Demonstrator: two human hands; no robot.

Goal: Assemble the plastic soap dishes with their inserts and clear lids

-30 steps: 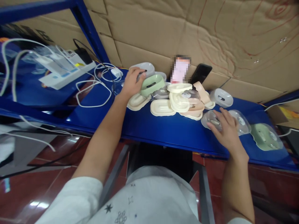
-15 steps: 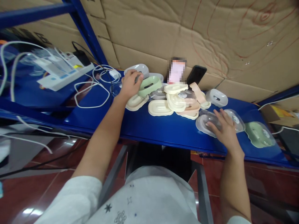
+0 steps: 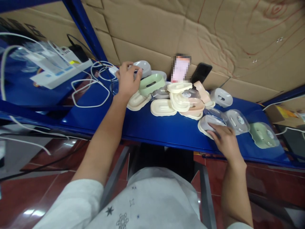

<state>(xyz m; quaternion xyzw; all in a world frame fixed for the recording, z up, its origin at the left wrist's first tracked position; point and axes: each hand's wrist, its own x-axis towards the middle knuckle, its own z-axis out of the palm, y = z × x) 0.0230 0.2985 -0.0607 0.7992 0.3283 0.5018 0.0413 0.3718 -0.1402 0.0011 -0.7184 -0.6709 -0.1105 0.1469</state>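
At the left of the pile, my left hand [image 3: 129, 78] has its fingers curled on a grey oval dish [image 3: 144, 68], thumb at its near side. A green oval dish [image 3: 152, 84] lies just right of that hand, above a cream tray [image 3: 137, 101]. Farther right, my right hand [image 3: 223, 137] grips a small grey dish [image 3: 207, 122] that sits over a pale base. A clear cover [image 3: 215, 114] lies behind that dish. Cream trays [image 3: 163, 107] and peach pieces [image 3: 201, 93] are heaped between the hands.
Two phones [image 3: 181, 68] lean against the cardboard [image 3: 147, 35]. A power strip [image 3: 54, 78] with white cables is at the left. Another grey dish [image 3: 221, 97], a clear-covered grey one [image 3: 237, 121] and a clear-covered green one [image 3: 264, 135] lie at the right of the blue table [image 3: 152, 133].
My right hand has closed on the small grey dish, and the clear cover now lies apart behind it. My left hand has shifted slightly left and up, onto the grey oval dish.
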